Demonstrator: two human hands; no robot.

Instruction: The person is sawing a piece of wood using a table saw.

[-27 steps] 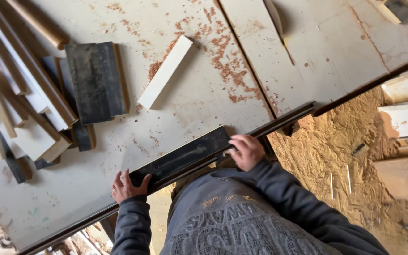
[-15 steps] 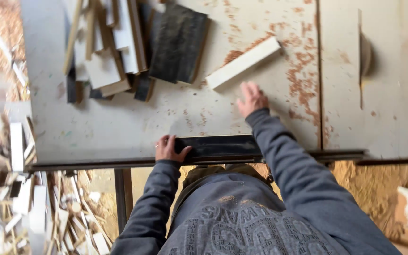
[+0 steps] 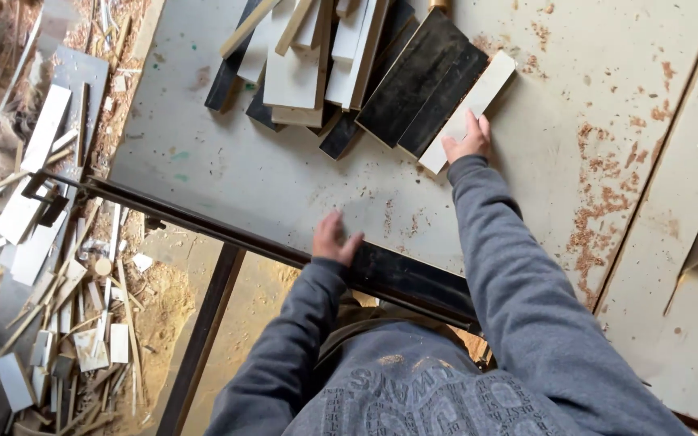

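Since a moment ago the right hand (image 3: pixel 468 139) has pushed the pale wood strip (image 3: pixel 468 111) against the dark boards (image 3: pixel 426 77) of the offcut pile, fingers flat on it, while the left hand (image 3: pixel 332 240) rests open-fingered on the black plank (image 3: pixel 414 278) at the table edge (image 3: pixel 203 218).

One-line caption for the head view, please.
Right hand presses pale strip against stacked offcuts; left hand rests on black board.
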